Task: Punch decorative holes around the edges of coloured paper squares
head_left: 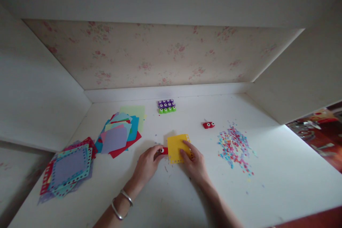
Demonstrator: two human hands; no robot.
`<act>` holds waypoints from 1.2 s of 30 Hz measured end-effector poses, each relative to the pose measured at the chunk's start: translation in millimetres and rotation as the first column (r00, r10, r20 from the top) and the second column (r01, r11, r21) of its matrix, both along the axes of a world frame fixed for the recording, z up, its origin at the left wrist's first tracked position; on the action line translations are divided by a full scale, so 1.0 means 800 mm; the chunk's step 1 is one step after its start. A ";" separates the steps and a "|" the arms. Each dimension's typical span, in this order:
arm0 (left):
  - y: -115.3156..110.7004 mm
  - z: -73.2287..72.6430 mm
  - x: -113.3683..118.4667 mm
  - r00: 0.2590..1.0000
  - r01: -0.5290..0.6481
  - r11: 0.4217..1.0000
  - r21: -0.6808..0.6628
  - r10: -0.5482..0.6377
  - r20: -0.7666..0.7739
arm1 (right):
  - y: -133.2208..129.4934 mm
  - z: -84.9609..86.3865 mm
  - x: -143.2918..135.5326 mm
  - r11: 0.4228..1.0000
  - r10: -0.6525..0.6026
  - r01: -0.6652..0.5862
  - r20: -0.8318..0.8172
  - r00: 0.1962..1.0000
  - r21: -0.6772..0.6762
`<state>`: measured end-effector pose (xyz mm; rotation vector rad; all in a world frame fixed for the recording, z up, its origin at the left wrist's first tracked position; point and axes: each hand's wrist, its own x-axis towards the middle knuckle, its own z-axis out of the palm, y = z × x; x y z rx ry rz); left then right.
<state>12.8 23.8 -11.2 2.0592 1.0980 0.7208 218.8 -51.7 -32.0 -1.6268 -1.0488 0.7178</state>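
Holding the red punch (pixel 165 151) at the left edge of the yellow sheet (pixel 175 146), your left hand (pixel 147 163) pinches it between thumb and fingers, while your right hand (pixel 196 165) lies on the sheet's right part with its fingers resting on top; you cannot tell from here whether any finger is tucked underneath. The sheet sits in the middle of the white tabletop (pixel 165 208), with holes along its right and near edges. If that right hand presses too lightly, the paper could swivel as you squeeze, and your row would run crooked. If the punch meets the edge at an angle or too shallowly, you may get a partial hole or a tear, and crowding a corner could weaken it. Your own fingers hide part of the sheet, so spacing is easy to misjudge. To the right, the loose confetti (pixel 234 146) is light enough that your sleeve or a brisk sweep could scatter it. Near on the left, the punched papers (pixel 71 167) overlap loosely, so your left forearm could skew them if it swings wide.
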 end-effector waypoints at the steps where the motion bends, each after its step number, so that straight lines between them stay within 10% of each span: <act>1: 0.000 -0.001 0.000 1.000 -0.001 1.000 0.009 0.001 -0.001 | 0.000 -0.001 0.000 1.000 0.003 -0.003 0.009 1.000 0.000; 36: -0.003 -0.004 0.002 0.993 0.112 0.957 0.268 -0.098 -0.064 | 0.000 0.014 -0.005 0.990 0.118 -0.138 0.329 0.937 0.037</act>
